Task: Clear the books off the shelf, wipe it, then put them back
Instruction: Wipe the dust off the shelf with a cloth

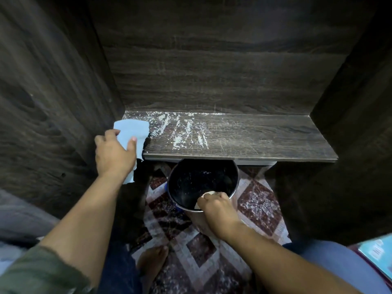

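Dusty dark-wood shelf (pixel 254 141), patterned rug (pixel 261 200)

Left hand (pixel 115 152) presses cloth (pixel 132 129) on dusty shelf (pixel 254 141); right hand (pixel 216 205) apparently grips bucket (pixel 203 183) rim.
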Action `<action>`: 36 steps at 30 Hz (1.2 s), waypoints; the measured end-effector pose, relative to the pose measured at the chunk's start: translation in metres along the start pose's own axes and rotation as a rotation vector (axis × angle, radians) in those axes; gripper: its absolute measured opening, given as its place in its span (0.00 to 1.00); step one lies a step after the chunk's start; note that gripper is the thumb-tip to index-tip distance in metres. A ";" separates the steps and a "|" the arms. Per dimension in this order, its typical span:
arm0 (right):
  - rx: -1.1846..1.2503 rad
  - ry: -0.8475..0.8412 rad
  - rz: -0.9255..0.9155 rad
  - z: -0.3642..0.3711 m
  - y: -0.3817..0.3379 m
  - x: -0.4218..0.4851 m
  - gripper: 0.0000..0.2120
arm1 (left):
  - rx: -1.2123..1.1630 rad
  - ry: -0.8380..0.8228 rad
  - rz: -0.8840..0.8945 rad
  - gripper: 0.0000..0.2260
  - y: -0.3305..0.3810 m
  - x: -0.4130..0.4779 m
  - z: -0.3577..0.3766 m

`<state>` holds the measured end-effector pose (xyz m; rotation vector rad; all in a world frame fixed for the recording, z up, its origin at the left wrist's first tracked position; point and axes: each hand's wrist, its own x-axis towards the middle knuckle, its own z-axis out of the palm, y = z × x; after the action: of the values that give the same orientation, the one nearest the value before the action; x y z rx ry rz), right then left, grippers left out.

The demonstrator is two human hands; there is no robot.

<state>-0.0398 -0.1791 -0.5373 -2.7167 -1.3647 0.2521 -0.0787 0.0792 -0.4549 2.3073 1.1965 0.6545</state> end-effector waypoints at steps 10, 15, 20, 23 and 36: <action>0.102 0.037 0.038 0.021 0.017 -0.003 0.17 | 0.047 0.028 -0.032 0.22 -0.007 0.011 0.021; 0.083 0.106 0.058 0.014 0.026 -0.007 0.15 | 0.136 -0.063 -0.012 0.25 -0.021 0.014 0.031; 0.070 0.119 0.044 0.015 0.034 -0.011 0.18 | 0.272 -0.086 0.039 0.31 -0.016 0.015 0.038; 0.067 0.165 0.047 0.017 0.039 -0.014 0.15 | 0.273 -0.059 0.043 0.27 -0.010 0.012 0.045; 0.140 0.111 0.131 0.006 0.058 -0.023 0.08 | 0.063 -0.023 0.332 0.22 0.057 -0.024 0.075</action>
<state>-0.0086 -0.2327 -0.5497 -2.6627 -1.0998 0.1952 -0.0113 0.0164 -0.4849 2.5865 0.8393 0.7090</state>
